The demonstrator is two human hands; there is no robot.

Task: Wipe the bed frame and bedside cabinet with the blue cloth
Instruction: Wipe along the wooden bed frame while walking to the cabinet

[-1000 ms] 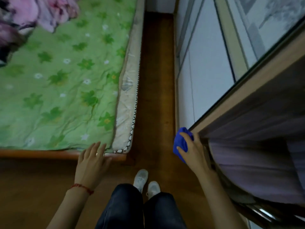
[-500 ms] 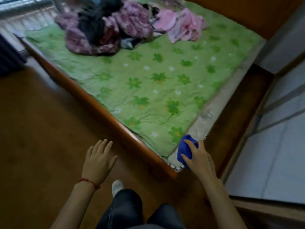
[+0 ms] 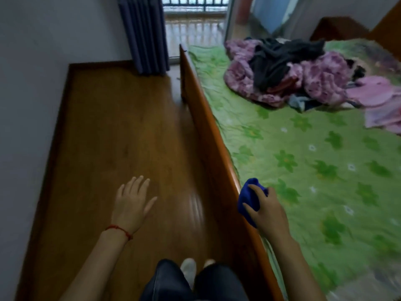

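Observation:
My right hand [image 3: 268, 210] grips the bunched blue cloth [image 3: 249, 196] right at the top edge of the wooden bed frame [image 3: 208, 118], which runs from the lower middle up toward the window. My left hand [image 3: 132, 200] hovers open, fingers spread, over the wooden floor to the left of the frame; a red string circles its wrist. The bed carries a green flowered sheet [image 3: 314, 161]. A brown wooden piece [image 3: 338, 27] stands beyond the bed at the top right; I cannot tell whether it is the bedside cabinet.
A heap of purple, black and pink clothes [image 3: 293, 70] lies on the far part of the bed. A grey wall [image 3: 32, 83] bounds the floor strip [image 3: 112, 131] on the left. A dark curtain [image 3: 143, 33] and balcony door stand at the far end.
The view has swung left from the wardrobe side, past the bed corner, to the foot rail. My right hand carried the blue cloth from the wardrobe edge to the bed frame.

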